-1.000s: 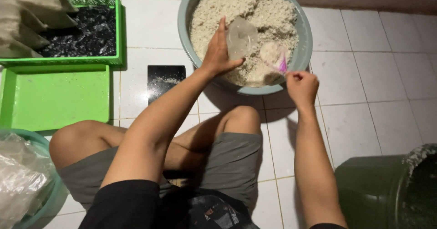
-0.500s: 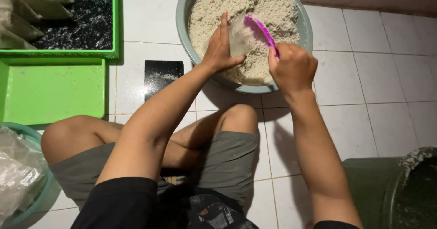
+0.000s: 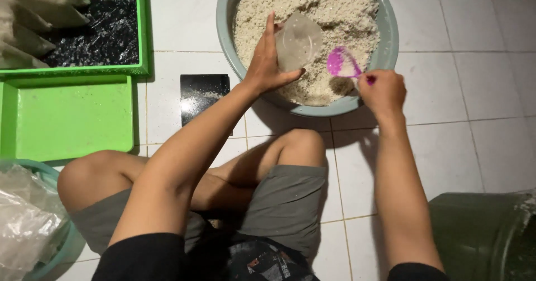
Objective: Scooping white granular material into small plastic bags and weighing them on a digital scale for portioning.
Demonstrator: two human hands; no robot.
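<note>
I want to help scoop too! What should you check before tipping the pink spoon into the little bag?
1. Bag held up: ok, left hand grips the clear bag over the basin.
2. Bag mouth open: cannot tell, the plastic is too see-through.
3. Spoon held firmly: ok, right hand holds the pink spoon by its handle.
4. Spoon loaded: ok, pale grains sit in it.
5. Spoon over the basin: ok, spills would likely fall back in.

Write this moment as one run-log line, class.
left hand: holds clear bag | right hand: holds pink scoop | both over basin of grain
</note>
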